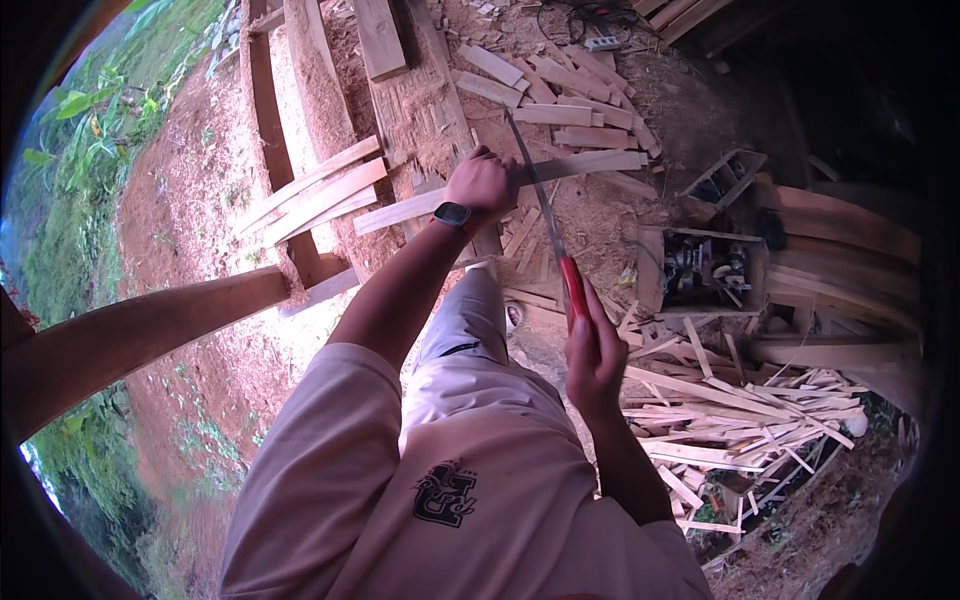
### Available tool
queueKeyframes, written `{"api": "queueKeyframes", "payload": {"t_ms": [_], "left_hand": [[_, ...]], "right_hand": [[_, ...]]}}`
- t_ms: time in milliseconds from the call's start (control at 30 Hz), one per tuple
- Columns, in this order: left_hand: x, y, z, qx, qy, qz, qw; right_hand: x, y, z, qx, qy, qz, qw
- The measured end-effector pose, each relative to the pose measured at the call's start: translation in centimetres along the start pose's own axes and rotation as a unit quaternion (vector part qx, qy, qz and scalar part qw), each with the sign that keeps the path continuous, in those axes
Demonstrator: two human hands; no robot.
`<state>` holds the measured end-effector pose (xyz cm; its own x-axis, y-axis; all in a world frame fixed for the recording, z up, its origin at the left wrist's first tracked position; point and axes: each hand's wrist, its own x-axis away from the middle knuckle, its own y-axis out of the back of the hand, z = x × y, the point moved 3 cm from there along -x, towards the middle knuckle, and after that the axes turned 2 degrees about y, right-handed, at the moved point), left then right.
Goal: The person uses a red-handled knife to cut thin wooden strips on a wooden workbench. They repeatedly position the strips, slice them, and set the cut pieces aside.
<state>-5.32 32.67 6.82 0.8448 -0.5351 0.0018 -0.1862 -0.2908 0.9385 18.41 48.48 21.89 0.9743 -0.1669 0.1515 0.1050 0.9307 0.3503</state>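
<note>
My right hand (597, 352) is closed round the red handle of a hand saw (545, 205), whose long thin blade points away from me. The blade lies against a narrow wooden board (590, 163), just right of my left hand. My left hand (483, 186), with a dark watch on the wrist, is closed over the same board and presses it on the plank bench (425, 110). The board's right end sticks out past the bench. My leg stands close to the bench's near end. Whether the teeth have cut into the wood, I cannot tell.
Several cut boards (320, 200) rest on the bench's left side. Short offcuts (590, 100) are heaped on the ground at the far right. A wooden box of tools (650, 270) and a pile of wood strips (740, 420) lie to the right. A thick beam (150, 335) crosses at left.
</note>
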Motion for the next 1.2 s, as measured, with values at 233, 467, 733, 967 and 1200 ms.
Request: {"api": "queueKeyframes", "payload": {"t_ms": [233,467,733,967,1200], "left_hand": [[0.2,0.7,-0.5,-0.017,-0.014,-0.014,1.000],[0.2,0.8,-0.3,0.024,-0.002,-0.001,1.000],[0.2,0.3,0.0,-0.004,-0.006,-0.012,1.000],[-0.3,1.2,-1.1,0.000,0.000,0.004,1.000],[0.4,0.8,-0.3,0.013,-0.008,-0.022,1.000]], "right_hand": [[-4.1,-1.1,0.2,0.031,0.065,0.001,0.997],[-9.4,-4.2,-2.1,0.045,0.069,-0.023,0.996],[-0.1,1.3,0.1,-0.005,0.019,-0.001,1.000],[-12.8,-5.1,-2.8,-0.006,0.061,-0.048,0.997],[1.9,1.4,1.9,-0.012,-0.039,0.012,0.999]]}}
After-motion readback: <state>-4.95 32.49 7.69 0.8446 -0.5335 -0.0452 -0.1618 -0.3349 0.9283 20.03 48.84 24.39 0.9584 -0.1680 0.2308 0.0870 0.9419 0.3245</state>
